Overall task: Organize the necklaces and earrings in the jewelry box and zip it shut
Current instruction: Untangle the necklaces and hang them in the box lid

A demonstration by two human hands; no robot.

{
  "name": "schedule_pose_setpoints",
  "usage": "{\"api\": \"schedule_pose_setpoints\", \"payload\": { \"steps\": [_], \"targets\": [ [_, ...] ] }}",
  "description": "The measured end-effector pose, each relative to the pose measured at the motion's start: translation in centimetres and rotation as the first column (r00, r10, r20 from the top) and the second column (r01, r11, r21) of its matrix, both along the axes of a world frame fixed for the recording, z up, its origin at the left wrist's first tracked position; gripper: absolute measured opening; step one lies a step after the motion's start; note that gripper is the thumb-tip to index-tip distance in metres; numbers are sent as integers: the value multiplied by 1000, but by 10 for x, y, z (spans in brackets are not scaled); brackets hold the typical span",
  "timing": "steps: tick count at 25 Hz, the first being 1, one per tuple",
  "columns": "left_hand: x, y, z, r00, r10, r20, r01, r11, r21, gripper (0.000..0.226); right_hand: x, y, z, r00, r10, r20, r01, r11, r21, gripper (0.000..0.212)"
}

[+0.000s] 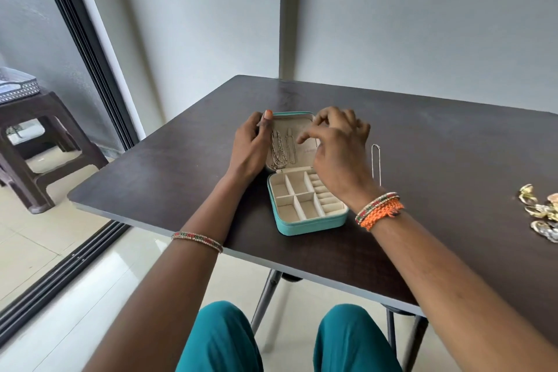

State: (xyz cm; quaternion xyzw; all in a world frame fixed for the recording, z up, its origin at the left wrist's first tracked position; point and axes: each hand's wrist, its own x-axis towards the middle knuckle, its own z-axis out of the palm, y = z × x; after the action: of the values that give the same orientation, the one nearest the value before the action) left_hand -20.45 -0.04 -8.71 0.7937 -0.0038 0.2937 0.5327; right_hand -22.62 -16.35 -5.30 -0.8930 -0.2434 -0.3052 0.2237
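A small turquoise jewelry box (311, 225) lies open on the dark table (453, 160), its cream compartments showing. Its raised lid (297, 122) has several chain necklaces (279, 148) hanging inside. My left hand (250, 145) grips the lid's left edge, thumb at its top corner. My right hand (338, 145) hovers over the lid's right side with curled fingers, the fingertips at the lid's inner face; whether they pinch anything is hidden. One thin silver necklace (376, 163) lies on the table right of the box. A heap of gold earrings (540, 211) sits at the right edge.
A brown plastic stool (39, 142) with a patterned tray (18, 86) stands at the left beside a sliding door track (60, 269). Grey walls close off the table's far side. My knees in teal trousers are below the table's near edge.
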Motion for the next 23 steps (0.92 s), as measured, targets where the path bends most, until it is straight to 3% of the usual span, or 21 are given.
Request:
{"api": "schedule_pose_setpoints", "payload": {
  "steps": [9, 15, 20, 23],
  "targets": [
    [-3, 1, 2, 999, -31, 25, 32, 999, -41, 49, -9, 3, -2, 996, 20, -82, -36, 979, -203, 36],
    [-9, -1, 5, 995, -24, 96, 29, 998, -50, 33, -13, 4, 0, 996, -1, -92, -25, 958, -284, 31],
    [-9, -3, 7, 995, -18, 101, 23, 999, -45, 32, -12, 2, 0, 998, 1, -60, -9, 990, -137, 31],
    [-10, -3, 7, 994, -14, 104, 18, 999, -39, 32, -12, 4, -1, 999, 14, -46, -20, 992, -127, 36]
  ]
}}
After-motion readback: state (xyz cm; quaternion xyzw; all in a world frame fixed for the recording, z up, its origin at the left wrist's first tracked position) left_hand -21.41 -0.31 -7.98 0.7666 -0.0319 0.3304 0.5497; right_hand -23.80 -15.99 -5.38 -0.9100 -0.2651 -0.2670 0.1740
